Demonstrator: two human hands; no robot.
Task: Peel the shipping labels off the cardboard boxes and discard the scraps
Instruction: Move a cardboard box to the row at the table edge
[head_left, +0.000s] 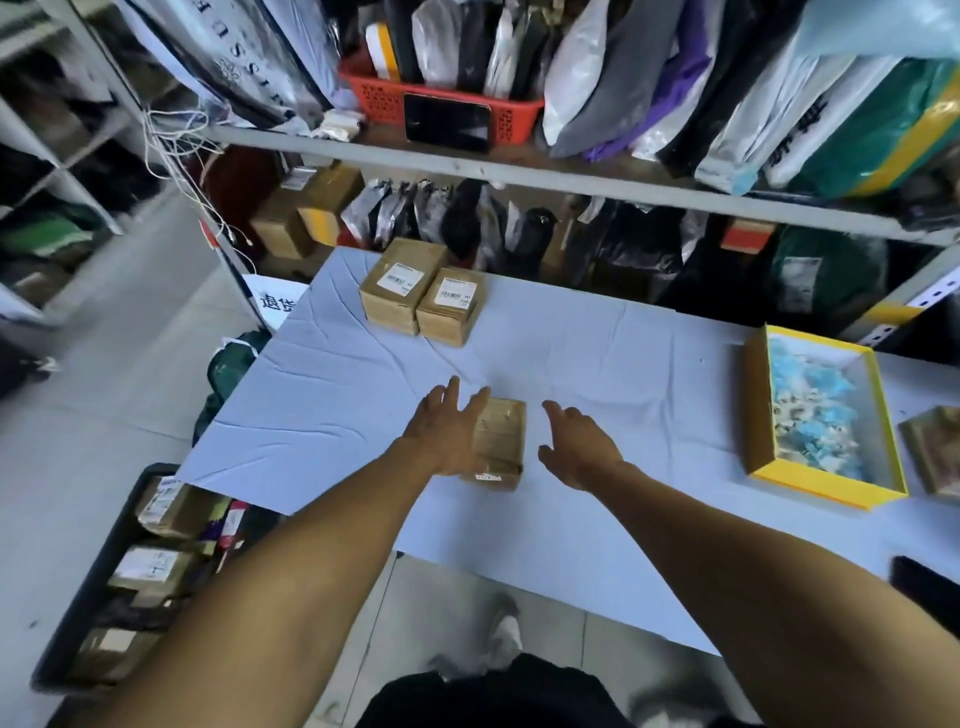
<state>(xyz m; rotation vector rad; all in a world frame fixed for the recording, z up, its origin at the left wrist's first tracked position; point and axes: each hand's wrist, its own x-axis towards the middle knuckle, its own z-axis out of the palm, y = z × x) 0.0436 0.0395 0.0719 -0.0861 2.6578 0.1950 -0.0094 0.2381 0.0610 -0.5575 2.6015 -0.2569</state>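
Observation:
A small cardboard box (503, 441) lies on the white table (332, 395), with a strip of label showing on its near side. My left hand (447, 431) rests flat against the box's left side, fingers spread. My right hand (576, 447) hovers open just right of the box, not touching it. Two more cardboard boxes (402, 283) (451, 304) stand side by side at the table's far edge, each with a white shipping label on top. A yellow-rimmed tray (831, 496) at the right holds blue and white paper scraps.
A black crate (67, 613) of labelled parcels sits on the floor at left. Shelves packed with bags and a red basket (514, 111) rise behind the table. Another brown box (935, 452) lies at the far right edge. A dark object (924, 582) sits at the table's near right.

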